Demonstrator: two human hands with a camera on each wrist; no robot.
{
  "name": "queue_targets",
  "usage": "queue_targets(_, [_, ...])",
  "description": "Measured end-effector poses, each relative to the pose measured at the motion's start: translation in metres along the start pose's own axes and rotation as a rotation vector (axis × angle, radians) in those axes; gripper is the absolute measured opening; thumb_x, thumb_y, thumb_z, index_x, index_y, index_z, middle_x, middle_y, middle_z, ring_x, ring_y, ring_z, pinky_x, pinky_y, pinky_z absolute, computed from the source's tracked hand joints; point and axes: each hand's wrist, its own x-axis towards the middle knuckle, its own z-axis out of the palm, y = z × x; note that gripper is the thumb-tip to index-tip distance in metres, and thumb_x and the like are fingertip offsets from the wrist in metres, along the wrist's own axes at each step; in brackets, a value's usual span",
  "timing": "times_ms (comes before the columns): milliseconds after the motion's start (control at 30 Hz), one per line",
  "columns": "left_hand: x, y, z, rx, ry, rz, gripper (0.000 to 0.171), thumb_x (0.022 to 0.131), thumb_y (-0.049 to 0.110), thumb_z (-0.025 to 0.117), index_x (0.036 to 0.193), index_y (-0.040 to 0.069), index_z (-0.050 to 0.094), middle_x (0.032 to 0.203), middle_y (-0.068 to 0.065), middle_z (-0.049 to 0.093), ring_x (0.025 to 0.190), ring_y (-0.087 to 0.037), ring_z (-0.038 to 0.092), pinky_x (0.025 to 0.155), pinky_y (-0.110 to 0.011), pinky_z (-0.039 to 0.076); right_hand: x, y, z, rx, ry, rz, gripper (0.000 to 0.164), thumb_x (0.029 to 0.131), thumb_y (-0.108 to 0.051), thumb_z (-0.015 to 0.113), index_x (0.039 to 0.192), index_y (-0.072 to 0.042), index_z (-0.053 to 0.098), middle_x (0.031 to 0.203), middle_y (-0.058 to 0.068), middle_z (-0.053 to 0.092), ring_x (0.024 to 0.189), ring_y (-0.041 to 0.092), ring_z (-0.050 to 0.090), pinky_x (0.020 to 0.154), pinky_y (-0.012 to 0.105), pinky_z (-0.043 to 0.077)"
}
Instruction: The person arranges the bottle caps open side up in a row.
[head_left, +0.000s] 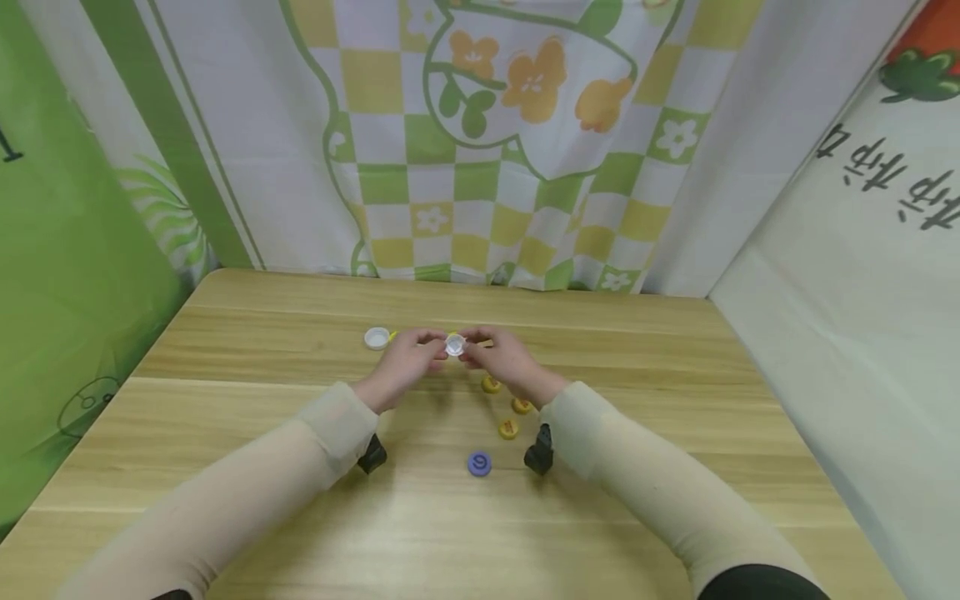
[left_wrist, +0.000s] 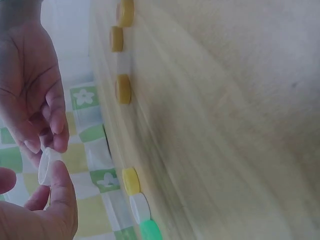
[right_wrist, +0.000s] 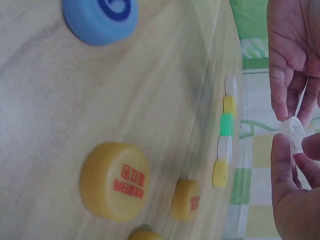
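Above the back half of the table, both hands meet at a small white bottle cap (head_left: 455, 344). My left hand (head_left: 411, 357) pinches its left side, and my right hand (head_left: 504, 360) pinches the right side. In the right wrist view the white cap (right_wrist: 293, 134) is tilted on edge between the fingertips, off the table. Behind the hands lies a row of caps: a white cap (right_wrist: 230, 86), a yellow cap (right_wrist: 229, 106), a green cap (right_wrist: 226, 124), another white cap (right_wrist: 224, 148) and another yellow cap (right_wrist: 220, 173). In the head view the hands hide most of that row.
Yellow caps with red lettering, one of them a near yellow cap (head_left: 508, 429), lie by the right forearm. A blue-purple cap (head_left: 480, 464) with a dark swirl lies nearer the front. The wooden table (head_left: 225, 400) ends at a patterned curtain (head_left: 480, 192).
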Motion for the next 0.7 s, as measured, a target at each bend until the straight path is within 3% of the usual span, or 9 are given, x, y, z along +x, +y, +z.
queue_targets(167, [0.008,0.001,0.003,0.043,-0.017,-0.024,0.044,0.106,0.011,0.051,0.145,-0.010,0.048,0.147,-0.027,0.050,0.128,-0.045,0.055,0.112,-0.052,0.043,0.004,0.001,-0.005,0.018,0.011,0.009,0.032,0.104,0.003,0.052,0.135,0.011,0.058,0.124,0.023,0.063,0.112,0.031,0.065,0.095,0.033,0.057])
queue_targets(333, [0.015,0.000,0.008,0.083,-0.053,-0.033,0.052,0.106,0.017,0.049,0.151,-0.008,0.041,0.154,-0.026,0.044,0.134,-0.044,0.051,0.114,-0.051,0.041,0.010,0.004,-0.009,0.103,0.026,0.064,0.034,0.106,-0.001,0.048,0.137,0.011,0.056,0.122,0.022,0.065,0.110,0.029,0.065,0.102,0.041,0.053])
queue_targets(533, [0.025,0.004,0.015,-0.010,-0.043,-0.055,0.052,0.110,0.020,0.041,0.154,-0.007,0.035,0.154,-0.026,0.042,0.138,-0.039,0.046,0.116,-0.048,0.040,0.017,0.008,-0.017,0.225,0.046,0.121,0.037,0.111,-0.008,0.040,0.138,0.013,0.054,0.105,0.012,0.064,0.096,0.019,0.064,0.108,0.045,0.049])
queue_targets(700, [0.037,0.004,0.019,-0.054,-0.032,-0.056,0.049,0.112,0.024,0.035,0.149,-0.007,0.040,0.150,-0.026,0.044,0.136,-0.039,0.047,0.114,-0.049,0.041,0.023,0.010,-0.022,0.272,0.081,0.146,0.039,0.111,-0.010,0.038,0.136,0.015,0.053,0.108,0.012,0.062,0.094,0.017,0.063,0.099,0.034,0.055])
